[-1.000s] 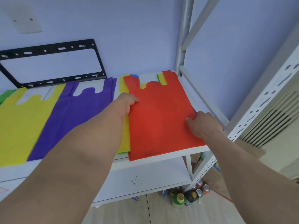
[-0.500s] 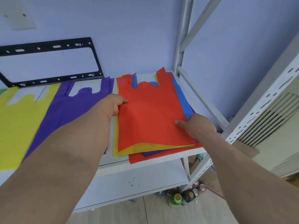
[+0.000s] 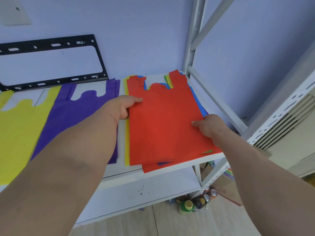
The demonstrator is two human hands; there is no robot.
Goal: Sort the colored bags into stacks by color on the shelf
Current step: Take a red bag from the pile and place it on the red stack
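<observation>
Fingers (image 3: 136, 100) of the left hand (image 3: 121, 108) curl over the left edge of the red bag (image 3: 162, 123), thumb on top, pinching it at centre frame. On the right, I see the thumb of the right hand (image 3: 211, 126) pressed on the bag's right edge with the other fingers tucked beneath, so both hands hold the same sheet.

The red bag lies uppermost on a mixed pile (image 3: 196, 99) at the right end of the shelf (image 3: 153, 176); yellow, blue, green and purple edges show around it, and another red layer juts past the shelf's front lip.

Just left of the pile lies a purple bag (image 3: 81, 114), flat, handles toward the wall. Further left, at the frame's left edge, lies a yellow bag (image 3: 18, 130), touching or overlapping the purple one.

A black metal bracket (image 3: 51, 46) leans against the wall in the upper left. Below the shelf, at lower right, bottles and cans (image 3: 196, 201) stand on the floor.
</observation>
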